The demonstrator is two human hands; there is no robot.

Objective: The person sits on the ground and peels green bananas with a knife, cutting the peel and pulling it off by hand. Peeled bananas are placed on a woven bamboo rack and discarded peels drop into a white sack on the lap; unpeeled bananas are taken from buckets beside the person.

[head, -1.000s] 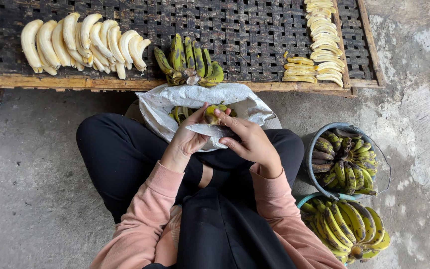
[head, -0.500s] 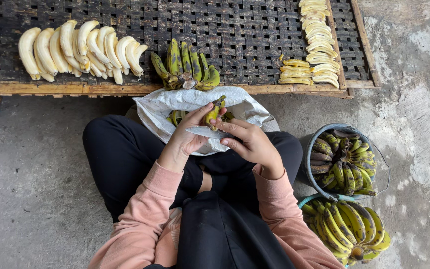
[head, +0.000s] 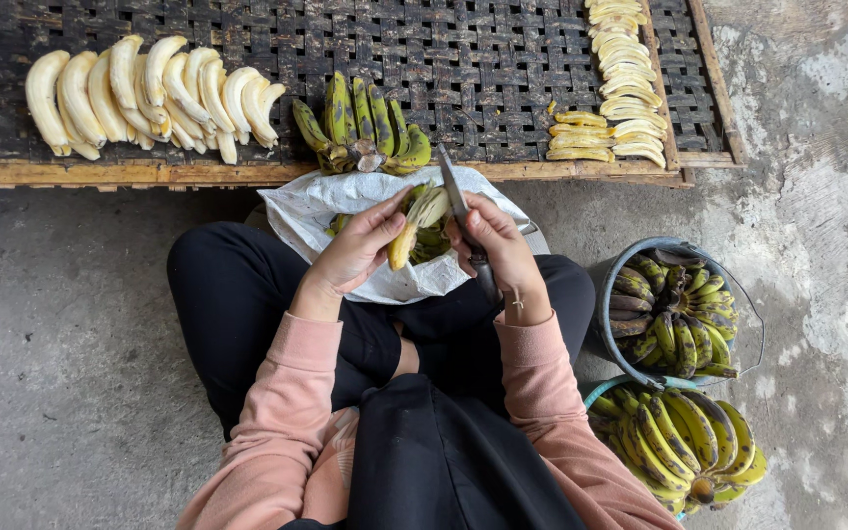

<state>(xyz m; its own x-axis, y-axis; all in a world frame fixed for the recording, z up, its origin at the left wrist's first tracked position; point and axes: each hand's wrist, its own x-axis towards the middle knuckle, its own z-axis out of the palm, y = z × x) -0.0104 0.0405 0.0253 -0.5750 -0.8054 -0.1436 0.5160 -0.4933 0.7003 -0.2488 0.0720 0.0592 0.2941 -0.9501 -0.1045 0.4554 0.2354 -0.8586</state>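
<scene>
The person sits cross-legged on the grey concrete floor, and the left hand [head: 360, 250] is curled around a half-peeled yellow-green banana [head: 416, 224], held tilted over a crumpled white plastic sheet [head: 326, 201] spread across the lap. The right hand [head: 498, 245] grips a slim steel-bladed knife [head: 454, 191], its blade pointing away from the body and lying just beside the banana's open tip. Beyond both hands, a dark woven bamboo tabletop [head: 483, 79] carries a row of pale peeled bananas [head: 144, 93], an unpeeled green bunch [head: 360, 123] and thin yellow banana slices [head: 615, 83]. To the right of the right hand, two round buckets [head: 609, 304] hold more green-yellow bananas [head: 684, 437].
</scene>
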